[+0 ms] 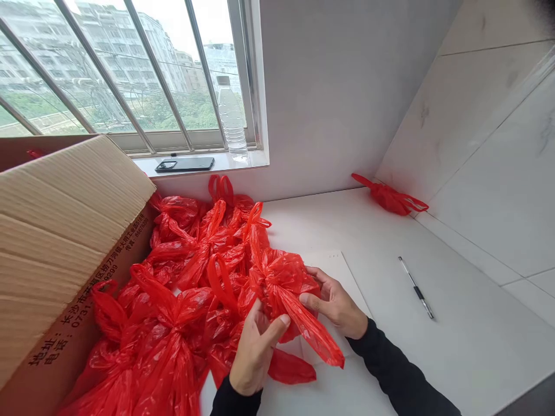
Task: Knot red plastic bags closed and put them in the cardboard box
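Note:
Both my hands grip one tied red plastic bag [281,277] just above the white counter [390,300]. My left hand [255,349] pinches its lower left side with thumb and fingers closed. My right hand [332,300] holds its right side, fingers curled into the plastic. A long red handle of that bag hangs down to the right of my left hand. A heap of several more tied red bags [182,277] lies directly to the left, touching the held one.
A large cardboard box [56,242] with printed characters stands at the left against the heap. One separate red bag [390,197] lies in the far corner. A pen [415,287] rests on the counter right. A phone [185,164] and a water bottle [232,118] sit on the windowsill.

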The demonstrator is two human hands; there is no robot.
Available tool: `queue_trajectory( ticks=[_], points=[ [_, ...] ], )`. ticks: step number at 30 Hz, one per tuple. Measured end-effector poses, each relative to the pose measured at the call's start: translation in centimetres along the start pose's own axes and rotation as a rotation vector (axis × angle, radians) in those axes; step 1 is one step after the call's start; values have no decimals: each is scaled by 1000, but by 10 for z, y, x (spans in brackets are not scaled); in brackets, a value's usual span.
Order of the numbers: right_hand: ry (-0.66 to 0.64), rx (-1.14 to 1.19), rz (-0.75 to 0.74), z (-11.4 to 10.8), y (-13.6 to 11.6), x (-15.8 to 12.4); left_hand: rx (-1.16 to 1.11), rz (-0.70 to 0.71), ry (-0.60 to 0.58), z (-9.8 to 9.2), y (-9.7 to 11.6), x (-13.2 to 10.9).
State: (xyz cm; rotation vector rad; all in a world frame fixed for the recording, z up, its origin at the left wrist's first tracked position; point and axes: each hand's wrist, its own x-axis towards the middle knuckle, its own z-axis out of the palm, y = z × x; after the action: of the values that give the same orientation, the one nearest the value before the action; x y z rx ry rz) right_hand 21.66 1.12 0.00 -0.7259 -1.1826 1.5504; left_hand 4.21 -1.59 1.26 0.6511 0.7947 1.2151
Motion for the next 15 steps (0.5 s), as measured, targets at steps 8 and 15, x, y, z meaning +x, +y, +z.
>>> queue_trajectory(
  ticks=[8, 15],
  points=[
    [-72, -54, 135, -4, 2, -5, 29, 52, 72, -6, -7, 6],
    [-39, -87, 136, -6, 9, -2, 51, 34, 149, -3, -5, 4]
  ],
)
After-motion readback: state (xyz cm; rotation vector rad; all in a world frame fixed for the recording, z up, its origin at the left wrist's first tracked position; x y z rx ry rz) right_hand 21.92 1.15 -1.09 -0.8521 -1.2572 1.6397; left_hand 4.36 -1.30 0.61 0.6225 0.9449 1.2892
